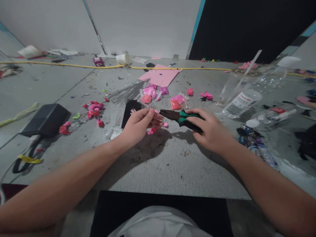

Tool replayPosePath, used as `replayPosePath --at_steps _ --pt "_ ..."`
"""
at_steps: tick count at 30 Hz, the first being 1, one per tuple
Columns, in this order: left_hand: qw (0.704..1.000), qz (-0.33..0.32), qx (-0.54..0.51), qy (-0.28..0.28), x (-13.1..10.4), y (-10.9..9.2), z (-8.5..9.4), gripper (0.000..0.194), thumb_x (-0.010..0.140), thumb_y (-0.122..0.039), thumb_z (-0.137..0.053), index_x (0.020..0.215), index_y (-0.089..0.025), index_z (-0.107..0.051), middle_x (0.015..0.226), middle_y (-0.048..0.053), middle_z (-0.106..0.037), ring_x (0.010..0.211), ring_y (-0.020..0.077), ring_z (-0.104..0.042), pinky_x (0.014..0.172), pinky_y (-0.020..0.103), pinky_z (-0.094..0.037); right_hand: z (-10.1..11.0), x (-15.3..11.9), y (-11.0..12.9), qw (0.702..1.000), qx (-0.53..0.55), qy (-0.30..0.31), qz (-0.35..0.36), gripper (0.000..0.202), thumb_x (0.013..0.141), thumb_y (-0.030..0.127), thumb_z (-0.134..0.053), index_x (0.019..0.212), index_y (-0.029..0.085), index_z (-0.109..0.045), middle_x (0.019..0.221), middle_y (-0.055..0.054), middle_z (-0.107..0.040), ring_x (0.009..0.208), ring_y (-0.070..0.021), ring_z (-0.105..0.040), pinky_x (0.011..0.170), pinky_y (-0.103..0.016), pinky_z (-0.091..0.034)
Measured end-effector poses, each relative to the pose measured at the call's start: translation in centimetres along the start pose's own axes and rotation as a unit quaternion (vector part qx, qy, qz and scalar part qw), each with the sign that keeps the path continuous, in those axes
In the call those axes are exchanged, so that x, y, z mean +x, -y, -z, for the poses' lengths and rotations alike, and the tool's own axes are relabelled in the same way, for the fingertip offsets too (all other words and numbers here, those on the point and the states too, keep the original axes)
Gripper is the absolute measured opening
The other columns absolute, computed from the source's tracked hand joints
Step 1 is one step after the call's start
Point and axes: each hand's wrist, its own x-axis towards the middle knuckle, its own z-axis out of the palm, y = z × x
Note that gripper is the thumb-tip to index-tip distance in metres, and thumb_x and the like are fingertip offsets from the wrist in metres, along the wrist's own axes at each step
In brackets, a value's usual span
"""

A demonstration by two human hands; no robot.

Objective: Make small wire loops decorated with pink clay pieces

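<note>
My right hand (209, 130) is closed around the green and black handles of a pair of pliers (184, 118). The dark jaws point left, close to the fingertips of my left hand (139, 122). Thumb and fingers of that left hand pinch a thin wire (156, 119); its exact shape is hard to make out. Small pink clay pieces (153, 130) show just below the fingers. Behind my left hand lies a black phone-like slab (129, 107), partly covered by the hand. A bundle of thin silvery wires (128, 92) stretches out beyond it.
Bags of pink clay (179, 101) and a pink sheet (160, 76) lie ahead. Pink and red clay flowers (93, 110) sit left, near a black power adapter (46, 120). Plastic bottles (242, 102) and a cup with a straw (230, 84) occupy the right. A yellow cable (98, 66) crosses the back.
</note>
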Motion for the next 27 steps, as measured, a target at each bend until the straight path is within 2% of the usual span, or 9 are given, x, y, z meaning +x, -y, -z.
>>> replayPosePath --at_steps 6,10,14,18,21,23,27 --pt "1.000 0.003 0.012 0.013 0.1 0.1 0.0 0.040 0.093 -0.055 -0.079 0.084 -0.016 -0.079 0.088 0.009 -0.078 0.081 0.0189 -0.075 0.077 0.031 -0.060 0.1 0.1 -0.1 1.000 -0.004 0.013 -0.003 0.054 0.083 0.005 -0.062 0.133 0.025 -0.069 0.144 -0.015 -0.062 0.132 -0.0396 -0.061 0.112 -0.065 -0.052" --pt "0.998 0.036 -0.042 0.013 0.1 -0.2 -0.2 0.036 0.088 -0.048 -0.084 0.076 -0.016 -0.077 0.085 0.007 -0.074 0.078 0.0158 -0.071 0.072 0.028 -0.058 -0.1 -0.1 0.0 0.999 0.002 0.025 -0.027 0.057 0.082 0.005 -0.062 0.133 0.027 -0.069 0.143 -0.013 -0.061 0.132 -0.0394 -0.061 0.111 -0.064 -0.054" --pt "0.991 0.076 -0.112 -0.012 0.4 -0.4 0.2 0.039 0.086 -0.039 -0.086 0.063 -0.016 -0.066 0.080 0.005 -0.070 0.076 0.0133 -0.069 0.065 0.023 -0.054 -0.2 -0.3 -0.1 0.997 0.035 0.015 -0.067 0.059 0.081 0.005 -0.059 0.135 0.027 -0.067 0.143 -0.013 -0.061 0.135 -0.0389 -0.061 0.111 -0.062 -0.056" --pt "0.979 0.078 -0.169 -0.088 0.8 -0.9 0.5 0.027 0.089 -0.031 -0.081 0.068 -0.018 -0.068 0.075 0.001 -0.068 0.072 0.0109 -0.066 0.066 0.022 -0.055 0.1 -0.4 -0.1 0.995 0.075 -0.005 -0.070 0.064 0.082 0.004 -0.057 0.142 0.027 -0.062 0.154 -0.012 -0.058 0.142 -0.0376 -0.059 0.116 -0.061 -0.053" --pt "0.970 0.068 -0.196 -0.127 0.8 -1.6 0.3 0.015 0.091 -0.024 -0.076 0.077 -0.018 -0.074 0.070 -0.002 -0.065 0.067 0.0087 -0.063 0.069 0.021 -0.055 0.2 -0.4 0.4 0.994 0.097 0.016 -0.044 0.066 0.082 0.003 -0.057 0.142 0.028 -0.061 0.158 -0.011 -0.056 0.145 -0.0365 -0.058 0.118 -0.060 -0.052" --pt "0.972 0.050 -0.190 -0.130 0.8 -2.1 0.2 0.010 0.092 -0.025 -0.074 0.085 -0.019 -0.078 0.072 -0.002 -0.067 0.074 0.0098 -0.067 0.071 0.021 -0.056 0.2 -0.4 1.0 0.994 0.099 0.034 -0.027 0.066 0.081 0.002 -0.057 0.142 0.028 -0.062 0.157 -0.012 -0.055 0.145 -0.0370 -0.057 0.119 -0.061 -0.051" --pt "0.976 0.024 -0.164 -0.143 0.9 -2.4 0.1 0.020 0.097 -0.037 -0.074 0.087 -0.020 -0.077 0.087 0.002 -0.076 0.091 0.0135 -0.072 0.074 0.021 -0.057 0.0 -0.3 2.0 0.997 0.065 0.040 -0.012 0.064 0.081 0.002 -0.056 0.140 0.025 -0.063 0.153 -0.016 -0.055 0.143 -0.0400 -0.056 0.118 -0.066 -0.050"
